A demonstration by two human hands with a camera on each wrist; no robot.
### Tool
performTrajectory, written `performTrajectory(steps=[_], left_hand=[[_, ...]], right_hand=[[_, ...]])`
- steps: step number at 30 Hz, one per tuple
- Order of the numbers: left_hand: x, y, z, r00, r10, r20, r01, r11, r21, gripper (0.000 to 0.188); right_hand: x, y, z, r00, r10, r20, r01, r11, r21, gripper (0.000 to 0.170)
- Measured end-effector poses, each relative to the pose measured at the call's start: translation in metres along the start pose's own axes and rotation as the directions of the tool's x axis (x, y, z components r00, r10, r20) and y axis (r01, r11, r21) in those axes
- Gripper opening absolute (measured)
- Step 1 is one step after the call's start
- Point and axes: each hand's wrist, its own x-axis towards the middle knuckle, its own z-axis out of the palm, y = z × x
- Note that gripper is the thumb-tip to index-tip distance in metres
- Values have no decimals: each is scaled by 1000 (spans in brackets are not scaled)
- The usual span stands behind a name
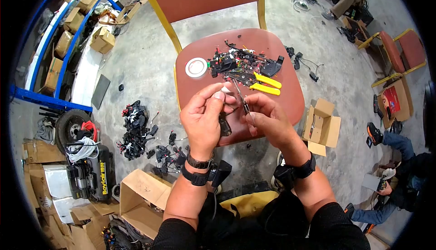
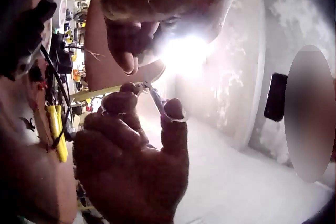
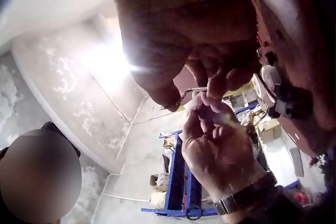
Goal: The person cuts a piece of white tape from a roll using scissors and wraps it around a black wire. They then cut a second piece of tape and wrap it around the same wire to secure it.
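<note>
While my left hand [image 1: 203, 118] is pinching a small white piece [image 1: 225, 89], my right hand [image 1: 274, 119] is gripping a slim metal tool [image 1: 245, 103].

From above, the head view looks down, seat [image 1: 288, 100] towards twelve o'clock. Closer wrist views share the hands [image 1: 202, 118].

Upper hand [image 2: 163, 8] near lower hand [image 2: 131, 155], beside bright light [image 2: 186, 57]

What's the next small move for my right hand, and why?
Probably ease the slim metal tool in your right hand toward the small white piece: your left hand pinches that piece, and the tool's tip looks close to those fingertips.
</note>
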Motion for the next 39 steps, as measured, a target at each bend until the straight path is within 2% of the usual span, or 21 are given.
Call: performTrajectory(steps=[2, 5, 8, 11, 17, 20, 26, 29, 32, 35, 39], left_hand=[[4, 1, 0, 999, -38, 27, 38, 999, 0, 22], [6, -4, 1, 997, -58, -52, 57, 998, -15, 21], [7, -12, -7, 1000, -15, -23, 17, 997, 79, 19], [9, -12, -7, 998, -50, 23, 50, 999, -16, 19], [8, -10, -5, 996, -72, 47, 74, 997, -38, 18], [8, -12, -6, 996, -39, 79, 45, 997, -65, 18], [5, -7, -1, 998, -41, 49, 40, 999, 12, 17], [2, -12, -4, 997, -5, 74, 2, 999, 41, 19], [-5, -8, -2, 994, -24, 105, 20, 999, 41, 23], [-9, -9, -1, 992, 36, 120, -49, 993, 104, 24], [-13, -10, 1, 989, 106, 101, -123, 975, 182, 23]], right_hand=[[2, -5, 4, 999, -28, -28, 30, 997, 70, 37], [4, -6, -6, 999, -33, 3, 33, 999, -12, 32], [5, -7, -10, 999, -23, 22, 23, 999, 31, 34], [6, -10, -10, 999, -43, 32, 39, 993, 109, 36], [8, -9, -12, 998, -44, 40, 40, 995, 93, 36], [5, -15, -6, 998, -38, 55, 31, 992, 120, 34], [4, -10, -11, 994, -25, 109, 14, 995, 103, 31], [2, -14, -4, 992, -83, 94, 71, 990, 118, 29], [-1, -18, -2, 996, -49, 77, 40, 993, 109, 29], [-1, -10, -8, 992, -108, 59, 105, 993, 46, 28], [-2, -8, -7, 992, -115, 51, 112, 992, 63, 29]])
